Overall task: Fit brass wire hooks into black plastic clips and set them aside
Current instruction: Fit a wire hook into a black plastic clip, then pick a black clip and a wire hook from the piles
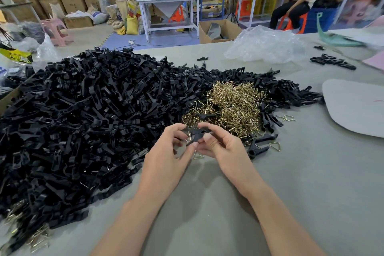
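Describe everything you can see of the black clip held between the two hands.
The clip is small, black, plastic by its look, with flat arms sticking out. It is held tilted above the grey table, near the brass hook pile. The left hand pinches its left end, the right hand its right end. Brass glints beside it; whether a hook is seated cannot be told.

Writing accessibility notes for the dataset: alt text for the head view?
A person's left hand and right hand pinch one black plastic clip between their fingertips, just above a grey table. A large pile of black clips spreads to the left, with a smaller heap of brass wire hooks beyond the hands and crumpled clear plastic farther back.
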Motion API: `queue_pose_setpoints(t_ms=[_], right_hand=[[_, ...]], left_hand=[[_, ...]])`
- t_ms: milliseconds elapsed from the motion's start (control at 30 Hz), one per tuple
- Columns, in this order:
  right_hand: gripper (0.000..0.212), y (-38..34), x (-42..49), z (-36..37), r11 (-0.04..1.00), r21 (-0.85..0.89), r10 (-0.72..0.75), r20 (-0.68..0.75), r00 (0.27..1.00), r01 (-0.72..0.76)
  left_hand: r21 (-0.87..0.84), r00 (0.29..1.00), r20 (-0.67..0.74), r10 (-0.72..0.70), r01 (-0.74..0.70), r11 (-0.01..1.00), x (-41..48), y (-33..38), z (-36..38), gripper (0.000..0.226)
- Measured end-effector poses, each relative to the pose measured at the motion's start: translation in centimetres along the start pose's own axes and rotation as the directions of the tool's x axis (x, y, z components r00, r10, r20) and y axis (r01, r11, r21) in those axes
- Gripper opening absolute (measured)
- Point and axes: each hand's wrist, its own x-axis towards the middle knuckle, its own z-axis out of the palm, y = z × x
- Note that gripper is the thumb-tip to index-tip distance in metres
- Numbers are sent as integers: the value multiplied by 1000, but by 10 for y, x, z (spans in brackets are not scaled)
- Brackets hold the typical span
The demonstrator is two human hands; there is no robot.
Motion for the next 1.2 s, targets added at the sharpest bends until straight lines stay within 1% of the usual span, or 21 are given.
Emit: queue_pose_setpoints(t_ms=[100, 167, 233, 300, 400, 467, 500, 567, 600, 700, 767, 833, 867, 933, 1000, 1067, 1133, 1200], right_hand=[[25, -8, -10, -4, 987, 156, 26, -13, 1000, -24], [27, -13, -18, -10, 964, 263, 42, -48, 998, -28], [27, -17, -26, -21, 933, 359, 49, -79, 996, -18], [26, -22, -33, -38, 902, 432, 68, -124, 990, -8], [28, -32, -41, -78, 882, 471, 117, -296, 948, 38], [27, -39, -43, -109, 885, 459, 137, -420, 897, 80], [22, -43, -42, -125, 889, 447, 146, -479, 866, 97], [12, -51, -36, -157, 897, 425, 177, -598, 782, 123], [12, -56, -30, -174, 895, 424, 197, -654, 731, 139], [24, -68, -6, -224, 893, 406, 235, -787, 571, 193], [31, -70, 9, -254, 901, 386, 256, -842, 475, 198], [38, -68, 20, -276, 901, 398, 300, -859, 414, 172], [44, -65, 23, -284, 898, 411, 324, -859, 397, 156], [56, -60, 26, -290, 913, 402, 345, -851, 395, 67], [58, -58, 27, -282, 943, 329, 317, -852, 416, -46], [57, -62, 26, -259, 957, 288, 270, -852, 448, -29], [55, -68, 21, -223, 980, 197, 188, -841, 507, -37], [46, -66, 14, -178, 995, -29, 38, -794, 607, -99]], left_hand=[[141, 995, -35, 90, -84, 986, -3, 14, 1, 39], [182, 992, -41, 120, -111, 977, -2, 27, 7, 40], [150, 992, -5, 125, -123, 981, 0, 43, 17, 43], [103, 990, 67, 127, -134, 986, 4, 61, 34, 44], [83, 973, 161, 167, -182, 980, 17, 93, 75, 44], [54, 948, 242, 206, -225, 973, 28, 117, 108, 45], [16, 933, 293, 207, -221, 975, 34, 128, 125, 48], [-53, 901, 389, 191, -185, 981, 44, 149, 156, 58], [-67, 888, 419, 191, -180, 981, 47, 157, 169, 62], [-102, 859, 456, 233, -209, 973, 52, 173, 198, 59], [-136, 849, 460, 259, -221, 966, 55, 176, 208, 53], [-152, 842, 460, 281, -237, 960, 57, 174, 212, 49], [-159, 841, 457, 291, -244, 957, 59, 171, 212, 47], [-167, 838, 453, 303, -253, 953, 62, 166, 209, 43], [-155, 837, 451, 311, -269, 950, 64, 158, 201, 41], [-141, 839, 445, 314, -280, 950, 65, 149, 186, 41], [-127, 856, 417, 306, -278, 952, 62, 136, 166, 42], [-104, 880, 368, 300, -282, 954, 53, 118, 139, 42]])
